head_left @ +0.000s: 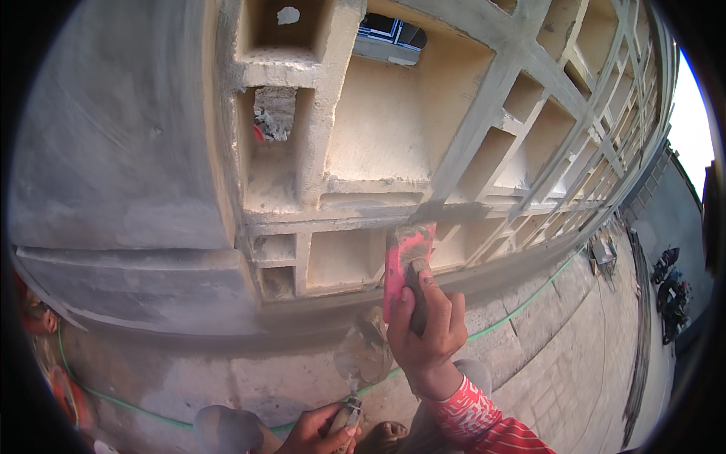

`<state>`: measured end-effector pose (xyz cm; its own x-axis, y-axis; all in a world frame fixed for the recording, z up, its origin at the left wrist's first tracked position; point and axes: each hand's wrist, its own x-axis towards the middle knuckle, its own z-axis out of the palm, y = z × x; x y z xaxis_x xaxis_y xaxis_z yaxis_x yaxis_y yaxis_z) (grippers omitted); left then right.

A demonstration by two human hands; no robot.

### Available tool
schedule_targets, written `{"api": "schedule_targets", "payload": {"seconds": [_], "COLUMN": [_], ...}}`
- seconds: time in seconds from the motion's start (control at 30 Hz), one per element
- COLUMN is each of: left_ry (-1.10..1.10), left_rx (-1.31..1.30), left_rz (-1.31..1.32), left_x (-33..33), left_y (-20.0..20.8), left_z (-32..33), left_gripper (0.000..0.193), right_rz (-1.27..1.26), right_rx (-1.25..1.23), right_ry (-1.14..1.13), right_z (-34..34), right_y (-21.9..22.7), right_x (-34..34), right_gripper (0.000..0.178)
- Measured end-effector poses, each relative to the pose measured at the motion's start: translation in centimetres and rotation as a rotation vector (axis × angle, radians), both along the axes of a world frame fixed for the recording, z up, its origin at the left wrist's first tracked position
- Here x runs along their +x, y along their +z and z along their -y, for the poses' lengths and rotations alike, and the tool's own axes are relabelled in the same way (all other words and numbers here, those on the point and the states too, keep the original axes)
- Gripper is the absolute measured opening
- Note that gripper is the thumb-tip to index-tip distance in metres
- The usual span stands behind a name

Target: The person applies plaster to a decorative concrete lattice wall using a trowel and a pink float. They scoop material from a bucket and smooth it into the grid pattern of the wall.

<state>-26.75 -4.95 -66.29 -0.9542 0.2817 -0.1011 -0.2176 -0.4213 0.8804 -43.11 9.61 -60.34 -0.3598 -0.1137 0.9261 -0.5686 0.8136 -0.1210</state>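
Note:
My right hand (432, 333) grips the handle of a pink plastering float (402, 265) smeared with grey mortar. The float is held up against a lower crossbar of the pale lattice block wall (318, 106), beside a damp dark patch on the joint. Low in the view, my left hand (314, 430) is closed around a small bottle-like thing (346, 424) with a dark top. A whitish blur, perhaps spray, shows just above that top; its exact kind is unclear. My knees and a bare foot (389, 433) show below.
A smooth grey plastered column (113, 151) stands at left. Along the paved ground (560, 356) runs a green hose (522, 309). Another person's hand (41, 321) shows at the far left edge. Long dark bars (641, 325) and parked motorcycles (670, 299) are at far right.

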Motion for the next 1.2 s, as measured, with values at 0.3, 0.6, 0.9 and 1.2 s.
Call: {"api": "schedule_targets", "payload": {"seconds": [0.3, 0.6, 0.9, 1.2], "left_ry": [0.034, 0.008, 0.02, 0.016], "left_rx": [0.001, -0.002, -0.016, -0.036], "left_rz": [0.062, 0.075, 0.076, 0.095], "left_x": [0.7, 0.6, 0.6, 0.8], "left_y": [-1.7, -1.3, -1.1, -1.3], "left_z": [0.8, 1.4, 1.4, 1.1], "left_gripper": [0.027, 0.024, 0.025, 0.025], "right_rz": [-0.065, -0.092, -0.007, 0.017], "right_rx": [-0.007, 0.002, 0.003, 0.014], "right_ry": [-0.07, -0.041, -0.036, -0.103], "right_z": [1.8, 1.6, 0.9, 0.0], "right_y": [-0.4, 1.7, 0.0, -2.2], "right_x": [-2.1, -0.5, -0.4, -1.9], "right_gripper": [0.033, 0.033, 0.03, 0.029]}}
